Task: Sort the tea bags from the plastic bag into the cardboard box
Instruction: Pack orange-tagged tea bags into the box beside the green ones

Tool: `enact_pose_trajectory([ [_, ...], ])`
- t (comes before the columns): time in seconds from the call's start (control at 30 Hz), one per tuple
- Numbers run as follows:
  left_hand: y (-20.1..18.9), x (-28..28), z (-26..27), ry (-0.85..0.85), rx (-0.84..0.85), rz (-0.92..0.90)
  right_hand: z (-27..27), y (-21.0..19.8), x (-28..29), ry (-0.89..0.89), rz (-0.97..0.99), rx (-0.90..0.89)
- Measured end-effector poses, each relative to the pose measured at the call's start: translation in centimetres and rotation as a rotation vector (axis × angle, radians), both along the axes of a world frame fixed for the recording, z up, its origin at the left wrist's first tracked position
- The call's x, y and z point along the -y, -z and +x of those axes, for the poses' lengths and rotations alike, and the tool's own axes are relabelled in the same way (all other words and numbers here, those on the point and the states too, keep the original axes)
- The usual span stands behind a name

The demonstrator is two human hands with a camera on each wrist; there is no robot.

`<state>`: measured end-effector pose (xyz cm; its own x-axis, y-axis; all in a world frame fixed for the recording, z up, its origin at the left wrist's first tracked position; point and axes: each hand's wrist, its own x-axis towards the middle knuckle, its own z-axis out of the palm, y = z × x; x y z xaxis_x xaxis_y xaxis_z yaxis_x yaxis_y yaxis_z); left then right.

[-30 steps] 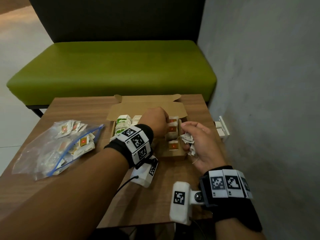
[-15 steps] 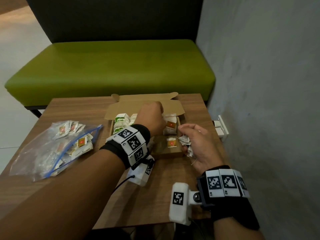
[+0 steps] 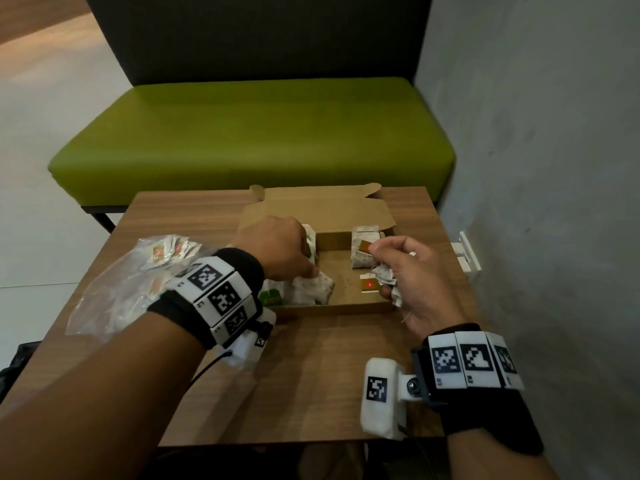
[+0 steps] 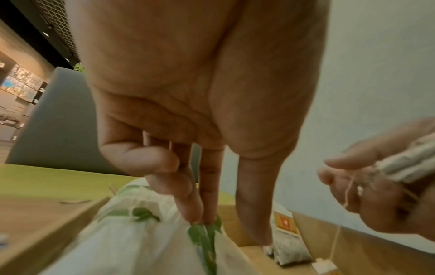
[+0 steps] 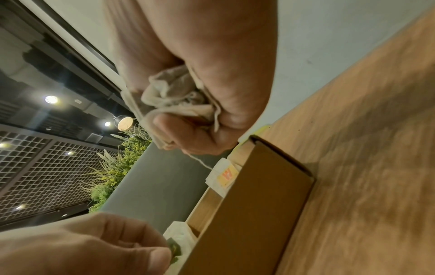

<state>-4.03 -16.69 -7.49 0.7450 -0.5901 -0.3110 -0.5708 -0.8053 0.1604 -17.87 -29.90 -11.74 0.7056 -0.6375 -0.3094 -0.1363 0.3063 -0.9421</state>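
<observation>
Wood table (image 3: pixel 311 368): white tea bags (image 3: pixel 313 289), green/red tags.

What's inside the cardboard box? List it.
Cardboard box: green-tagged tea bags left, under left hand; red-tagged tea bags right. Hands cover some contents.

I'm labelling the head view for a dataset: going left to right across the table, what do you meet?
plastic bag → left hand → green-tagged tea bags → red-tagged tea bags → right hand
</observation>
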Motion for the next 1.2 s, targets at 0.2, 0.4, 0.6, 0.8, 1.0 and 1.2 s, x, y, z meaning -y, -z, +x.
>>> enact_pose_trajectory([
  [0.2,0.4,0.8,-1.0,0.236,0.082,0.094,0.3,0.1,-0.6,-0.011,-0.020,-0.006],
  [0.4,-0.2,1.4,-1.7,0.363,0.131,0.264,0.5,0.2,-0.7,-0.017,-0.035,-0.014],
  [0.6,-0.1,1.7,-2.4,0.414,0.172,0.214,0.4,0.3,-0.8,-0.011,-0.034,-0.011],
  [0.8,-0.5,1.1,-2.4,0.400,0.175,0.065,0.2,0.2,-0.7,-0.016,-0.008,-0.010],
  [1.0,-2.1,0.7,-1.6,0.431,0.343,-0.376,0.4,0.0,-0.6,-0.068,0.076,0.093],
  [1.2,-2.0,0.8,-2.2,0.524,0.336,-0.672,0.5,-0.4,-0.6,-0.162,0.185,0.182],
])
